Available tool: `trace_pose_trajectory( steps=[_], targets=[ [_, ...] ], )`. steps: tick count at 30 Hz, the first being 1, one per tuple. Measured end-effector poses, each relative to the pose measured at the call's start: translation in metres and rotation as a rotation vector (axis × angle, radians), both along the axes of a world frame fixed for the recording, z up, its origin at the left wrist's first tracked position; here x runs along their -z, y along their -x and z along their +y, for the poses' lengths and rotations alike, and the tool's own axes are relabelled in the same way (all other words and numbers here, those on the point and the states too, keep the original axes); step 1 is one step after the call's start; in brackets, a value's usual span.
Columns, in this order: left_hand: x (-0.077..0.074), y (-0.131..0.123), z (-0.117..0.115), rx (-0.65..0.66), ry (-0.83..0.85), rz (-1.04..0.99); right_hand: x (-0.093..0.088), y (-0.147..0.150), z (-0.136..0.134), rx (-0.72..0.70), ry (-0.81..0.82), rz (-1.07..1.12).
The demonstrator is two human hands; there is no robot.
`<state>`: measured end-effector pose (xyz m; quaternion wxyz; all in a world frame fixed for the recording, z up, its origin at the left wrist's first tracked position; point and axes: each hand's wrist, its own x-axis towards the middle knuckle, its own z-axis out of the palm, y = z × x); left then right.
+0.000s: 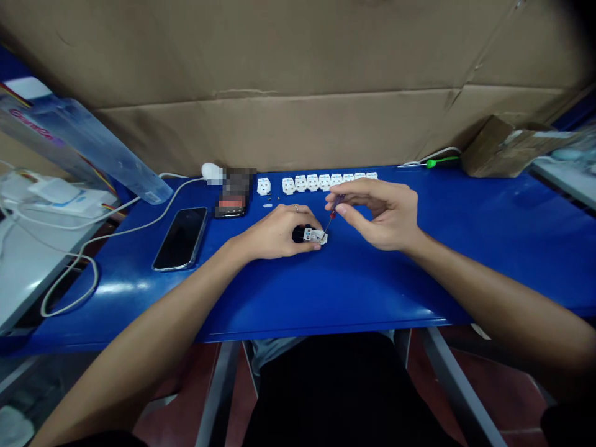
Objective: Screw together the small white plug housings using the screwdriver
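Note:
My left hand [277,233], with a ring on one finger, is closed around a small white electrical module [317,236] just above or on the blue table [354,292]. In my right hand [388,214] a small screwdriver [333,212] with a red and purple handle is pinched between thumb and fingers. Its shaft slants down to the left, and the tip meets or nearly meets the module. Behind my hands stands a row of several similar white modules [312,182], partly covered by my right fingers. Another white module [263,185] sits apart to their left, with tiny loose pieces [267,205] before it.
On the left lie a phone [180,239], a partly blurred dark device [233,202], a white plug-like piece [212,172] and a looping white cable [135,230]. A cardboard box [491,149] and a green-ended item [440,162] are at back right. A cardboard wall [288,130] closes the back.

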<state>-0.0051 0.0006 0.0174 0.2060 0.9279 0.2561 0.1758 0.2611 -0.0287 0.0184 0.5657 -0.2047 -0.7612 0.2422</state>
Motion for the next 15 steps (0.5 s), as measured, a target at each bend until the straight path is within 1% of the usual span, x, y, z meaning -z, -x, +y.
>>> trace_pose_trajectory(
  steps=[4,7,12,15],
  targets=[
    [0.0,-0.001,-0.001,0.001,0.047,-0.029,0.001,0.001,0.001,0.02,0.015,-0.011],
    [0.001,-0.003,-0.003,-0.022,0.059,-0.054,-0.002,0.003,-0.001,0.05,-0.017,-0.024],
    [0.008,-0.009,-0.007,-0.112,0.027,-0.052,-0.008,0.008,-0.004,0.191,-0.132,-0.006],
    [0.011,-0.012,-0.008,-0.149,0.019,-0.045,-0.01,0.012,-0.007,0.259,-0.16,0.003]
  ],
)
